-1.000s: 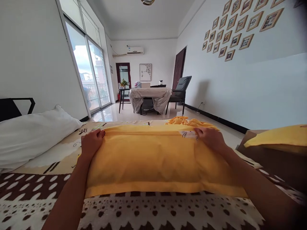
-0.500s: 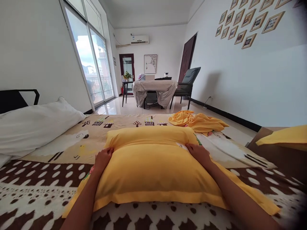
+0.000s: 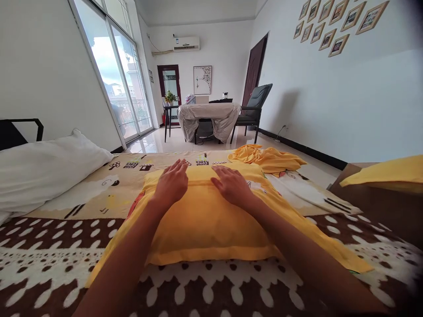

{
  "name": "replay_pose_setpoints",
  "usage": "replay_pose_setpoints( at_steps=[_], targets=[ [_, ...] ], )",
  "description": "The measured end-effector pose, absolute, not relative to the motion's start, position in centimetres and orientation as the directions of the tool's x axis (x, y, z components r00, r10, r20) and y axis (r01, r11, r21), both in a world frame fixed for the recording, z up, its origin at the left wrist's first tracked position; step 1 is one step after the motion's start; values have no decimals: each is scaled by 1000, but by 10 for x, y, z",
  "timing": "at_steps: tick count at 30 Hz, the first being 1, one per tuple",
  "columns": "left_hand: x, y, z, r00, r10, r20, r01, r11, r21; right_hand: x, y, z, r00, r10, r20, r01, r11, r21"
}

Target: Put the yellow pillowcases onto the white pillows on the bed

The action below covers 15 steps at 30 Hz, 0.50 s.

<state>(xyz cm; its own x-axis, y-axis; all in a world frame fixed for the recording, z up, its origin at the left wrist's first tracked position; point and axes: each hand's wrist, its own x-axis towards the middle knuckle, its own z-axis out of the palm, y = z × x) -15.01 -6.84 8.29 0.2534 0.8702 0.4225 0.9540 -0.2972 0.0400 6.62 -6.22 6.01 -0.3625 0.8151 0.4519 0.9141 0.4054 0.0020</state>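
Note:
A yellow pillowcase bundle (image 3: 211, 220), folded over and puffed up, lies across the patterned blanket (image 3: 49, 251) in front of me. My left hand (image 3: 172, 182) rests at its upper part, left of the middle, with fingers stretched forward. Opposite it, my right hand (image 3: 231, 182) is on the same upper part, fingers extended and thumb apart. Neither hand grips the cloth. Side flaps of yellow fabric spread out beneath both forearms. What is inside the bundle is hidden.
A crumpled yellow cloth (image 3: 267, 158) lies at the bed's far edge. To the left is a white pillow (image 3: 49, 167); at right, another yellow cloth piece (image 3: 390, 174) lies over a brown surface. Beyond stand a covered table (image 3: 208, 110) and a dark chair (image 3: 254, 108).
Both hands have let go of the bundle's side edges and moved inward and forward onto its top. The bundle looks flatter, and the view has tilted slightly down.

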Motion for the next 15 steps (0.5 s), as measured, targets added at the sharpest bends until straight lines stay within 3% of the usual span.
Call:
replay_pose_setpoints(
  at_steps=[3,5,10,15],
  targets=[
    [-126,-39,55,289,932,220,935,-324,146,42,-36,42,-395,863,315,894,440,-86],
    [-133,-26,32,249,952,177,943,-280,177,51,-21,23,-348,898,268,915,388,-111],
    [-186,-22,-10,84,972,221,966,-134,222,121,-6,-15,-137,957,254,971,181,-158],
    [-235,-33,-40,-39,946,322,911,-99,401,176,-13,-43,32,978,206,966,22,-256]
  ],
)
